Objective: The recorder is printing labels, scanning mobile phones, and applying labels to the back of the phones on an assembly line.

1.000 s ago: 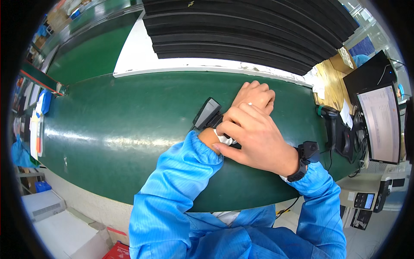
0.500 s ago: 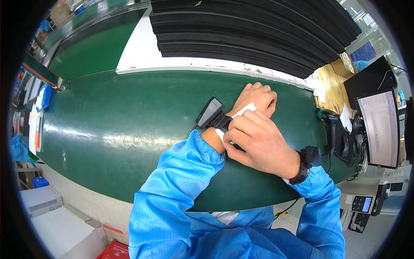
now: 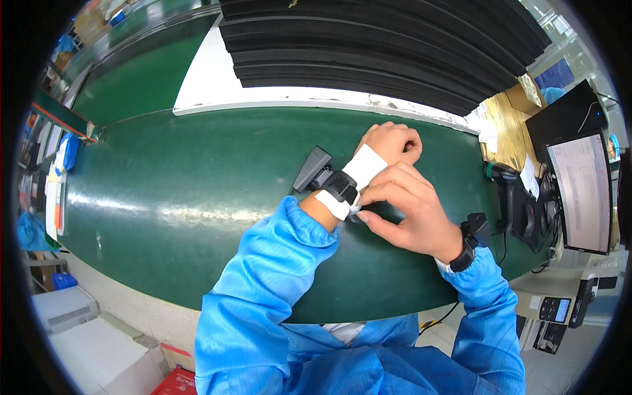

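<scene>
My left hand [image 3: 392, 143] rests over the green table with its fingers curled into a loose fist, nothing seen inside. Round that wrist goes a white cloth-like band [image 3: 366, 167], with a black strap and buckle [image 3: 342, 187] over it. A dark grey box-shaped device [image 3: 313, 168] sits on the strap at the wrist's outer side. My right hand [image 3: 411, 212] is at the inner side of the left wrist, thumb and forefinger closed at the white band's lower edge. A black strap with a small black device [image 3: 473, 232] circles my right wrist.
The green table [image 3: 164, 158] spreads around my arms. Black ridged sheets [image 3: 375, 52] are stacked on a white board [image 3: 204, 79] at the back. To the right stand a handheld scanner [image 3: 503, 191], a black mouse [image 3: 528, 220], cables and a monitor [image 3: 579, 194].
My right hand has drawn back a little from the top of the left wrist, uncovering the black buckle and more of the white band. The left wrist has turned slightly.
</scene>
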A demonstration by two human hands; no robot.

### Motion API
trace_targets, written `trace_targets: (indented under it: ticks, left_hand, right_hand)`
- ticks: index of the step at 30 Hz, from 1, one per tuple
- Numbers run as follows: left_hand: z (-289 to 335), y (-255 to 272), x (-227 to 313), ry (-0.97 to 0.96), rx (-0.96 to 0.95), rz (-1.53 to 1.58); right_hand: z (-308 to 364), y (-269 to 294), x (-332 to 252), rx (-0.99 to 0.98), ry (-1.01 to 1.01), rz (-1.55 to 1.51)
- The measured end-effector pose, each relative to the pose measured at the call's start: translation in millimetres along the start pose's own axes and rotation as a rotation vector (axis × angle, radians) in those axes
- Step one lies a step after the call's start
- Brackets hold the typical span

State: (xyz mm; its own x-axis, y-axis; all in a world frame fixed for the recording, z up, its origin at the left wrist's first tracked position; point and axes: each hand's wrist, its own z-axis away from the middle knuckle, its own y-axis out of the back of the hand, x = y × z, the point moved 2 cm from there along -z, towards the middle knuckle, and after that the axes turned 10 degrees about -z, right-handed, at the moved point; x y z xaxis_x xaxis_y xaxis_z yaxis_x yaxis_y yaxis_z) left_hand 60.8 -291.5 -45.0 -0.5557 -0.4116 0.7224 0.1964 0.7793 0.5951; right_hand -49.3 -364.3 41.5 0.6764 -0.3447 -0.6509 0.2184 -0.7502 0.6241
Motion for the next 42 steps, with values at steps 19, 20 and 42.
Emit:
trace_targets:
  ticks: [19, 20, 42]
  left_hand:
    - [-5.0, 4.4, -2.1, 0.115, -0.047, 0.263]
    - [-4.6, 4.6, -1.7, 0.13, -0.053, 0.26]
    - [-3.2, 7.2, -0.2, 0.143, -0.067, 0.191]
  right_hand:
    - [-8.3, -22.8, -1.7, 0.08, 0.148, 0.105]
    - [-8.7, -22.4, -2.2, 0.08, 0.149, 0.104]
    - [-7.0, -35.7, -3.9, 0.131, 0.139, 0.098]
